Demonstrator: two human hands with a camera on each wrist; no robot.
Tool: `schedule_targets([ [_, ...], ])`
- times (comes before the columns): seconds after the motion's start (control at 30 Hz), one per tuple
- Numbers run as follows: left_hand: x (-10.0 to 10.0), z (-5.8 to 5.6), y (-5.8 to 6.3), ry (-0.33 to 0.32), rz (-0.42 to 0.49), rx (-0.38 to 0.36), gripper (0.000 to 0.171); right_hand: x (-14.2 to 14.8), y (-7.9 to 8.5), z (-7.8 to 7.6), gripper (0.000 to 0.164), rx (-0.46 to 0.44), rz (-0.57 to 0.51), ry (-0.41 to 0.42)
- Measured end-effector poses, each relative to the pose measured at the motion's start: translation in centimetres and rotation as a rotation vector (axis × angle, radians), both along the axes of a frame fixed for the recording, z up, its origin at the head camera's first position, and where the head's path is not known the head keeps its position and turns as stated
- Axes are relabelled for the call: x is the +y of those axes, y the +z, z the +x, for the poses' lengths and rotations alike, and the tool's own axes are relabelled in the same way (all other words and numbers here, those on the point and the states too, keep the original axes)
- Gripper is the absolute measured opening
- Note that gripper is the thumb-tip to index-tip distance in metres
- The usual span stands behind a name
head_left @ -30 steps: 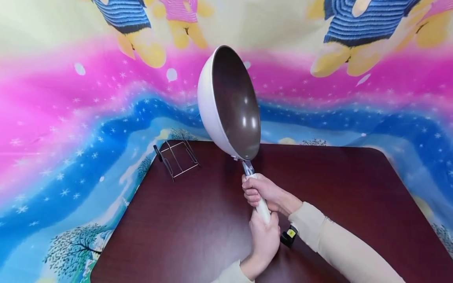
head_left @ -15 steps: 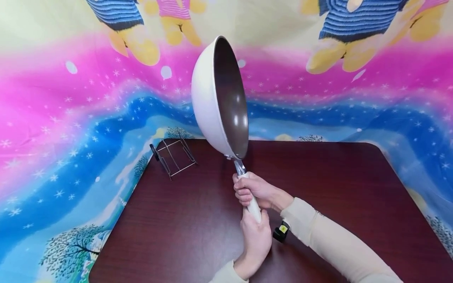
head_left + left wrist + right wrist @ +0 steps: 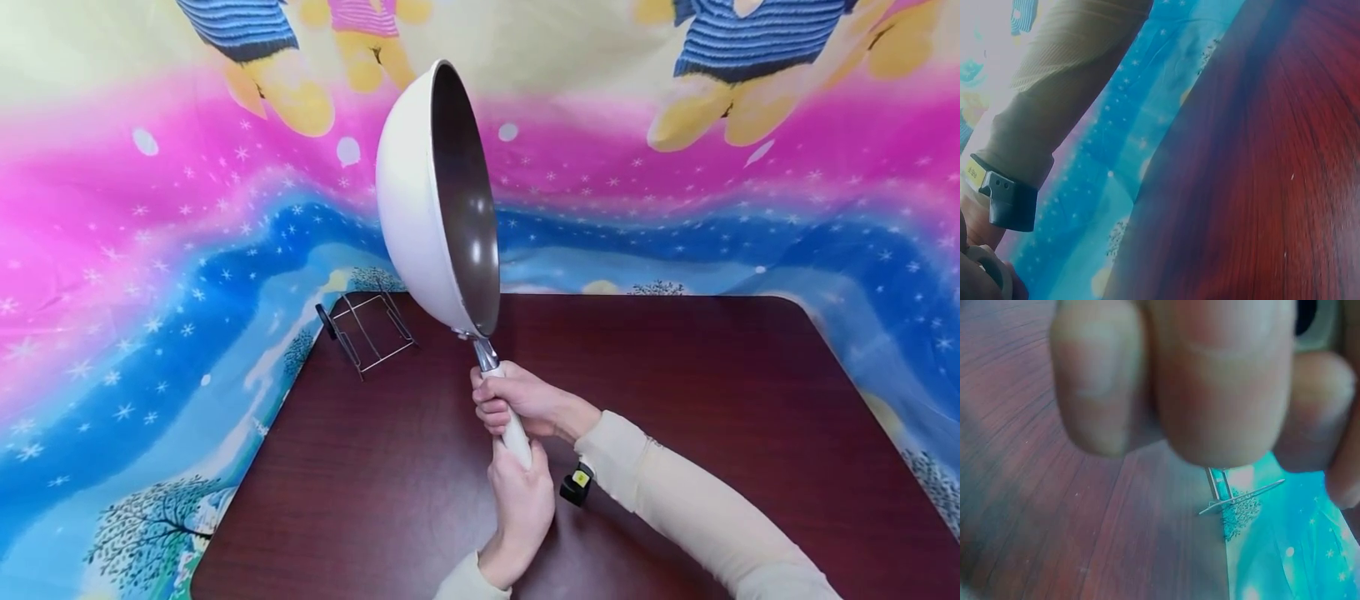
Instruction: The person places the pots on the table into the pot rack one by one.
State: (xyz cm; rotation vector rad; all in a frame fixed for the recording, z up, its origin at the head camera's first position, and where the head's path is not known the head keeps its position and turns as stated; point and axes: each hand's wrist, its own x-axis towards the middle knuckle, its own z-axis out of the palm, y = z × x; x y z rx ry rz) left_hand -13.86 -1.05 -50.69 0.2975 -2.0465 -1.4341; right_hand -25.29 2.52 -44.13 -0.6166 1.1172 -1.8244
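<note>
Both hands (image 3: 525, 402) (image 3: 521, 504) grip the pan (image 3: 412, 204) by its handle (image 3: 516, 440), the left's hold partly hidden.

Blurred, the right hand (image 3: 1219, 394) runs off the right wrist view's top; the head view's bottom edge crops the table (image 3: 360, 517).

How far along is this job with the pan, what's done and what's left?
Done: the pan is up off the table, rim nearly upright.

In hand: the right hand grips the handle nearer the pan; the left hand grips its lower end.

Remaining, probably: setting the pan down, since only the hands support it. Where is unclear; the wire rack stands apart from it.
</note>
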Motion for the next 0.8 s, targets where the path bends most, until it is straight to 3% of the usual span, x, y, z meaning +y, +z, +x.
schedule_targets([
  [0.53, -2.1, -0.7, -0.5, 0.089, -0.056, 0.038, 0.022, -2.6, 0.2, -0.1, 0.019, 0.024, 0.030, -0.002],
  [0.8, -3.6, -1.5, -0.9, 0.154, -0.094, 0.036, 0.022, -4.5, 0.0, -0.6, 0.017, 0.050, 0.063, -0.052],
])
